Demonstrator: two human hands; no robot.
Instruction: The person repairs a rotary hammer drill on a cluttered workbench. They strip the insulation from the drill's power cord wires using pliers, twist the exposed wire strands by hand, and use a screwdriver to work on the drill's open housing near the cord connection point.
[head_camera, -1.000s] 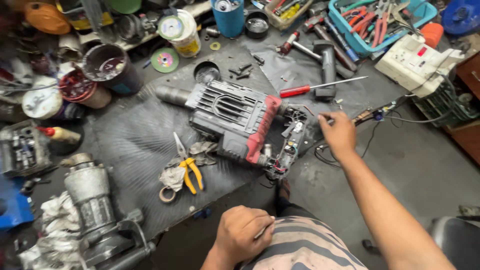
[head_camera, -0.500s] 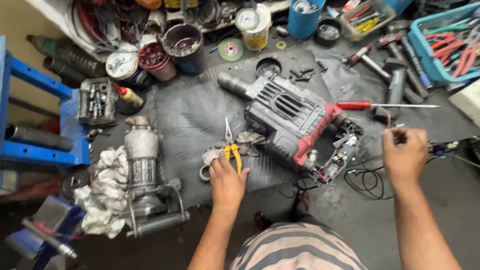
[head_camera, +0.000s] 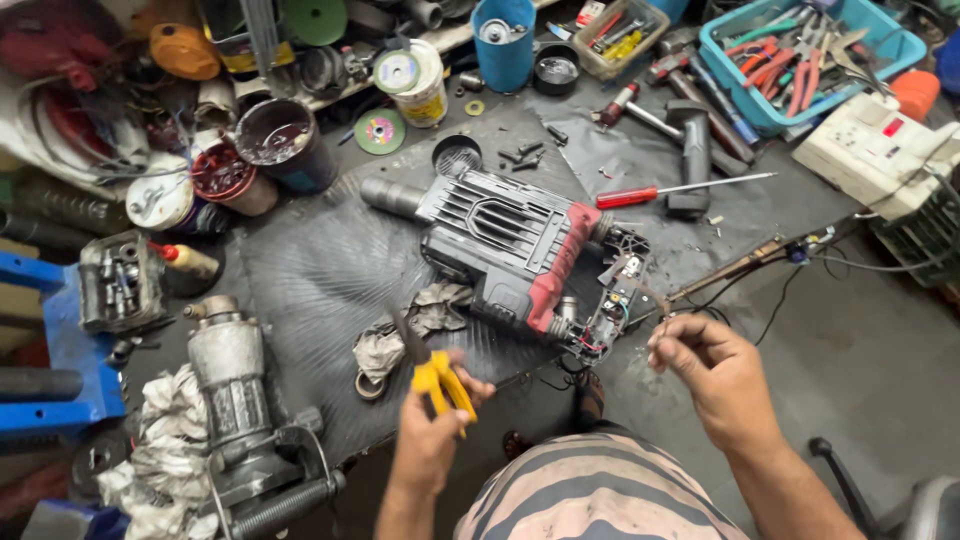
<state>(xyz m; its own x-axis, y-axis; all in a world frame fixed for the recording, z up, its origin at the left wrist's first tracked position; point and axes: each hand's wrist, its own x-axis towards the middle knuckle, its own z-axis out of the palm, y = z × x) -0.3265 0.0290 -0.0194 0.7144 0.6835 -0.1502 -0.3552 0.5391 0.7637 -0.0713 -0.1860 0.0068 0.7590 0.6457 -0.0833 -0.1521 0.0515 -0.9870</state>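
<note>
Pliers (head_camera: 440, 378), yellow-handled, sat clenched in your left hand (head_camera: 432, 430) below the hammer drill (head_camera: 520, 245); your right hand (head_camera: 705, 365) pinched a wire (head_camera: 640, 290).

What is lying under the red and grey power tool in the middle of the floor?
The power tool lies on a dark ribbed rubber mat. A crumpled grey rag pokes out beside its near edge. Whatever sits directly beneath the body is covered.

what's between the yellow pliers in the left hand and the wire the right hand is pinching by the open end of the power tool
Nothing visible. The left hand holds the yellow-handled pliers up over the mat; the right hand pinches a thin wire from the power tool. Only open mat lies between; the grey rag sits off to the side.
</note>
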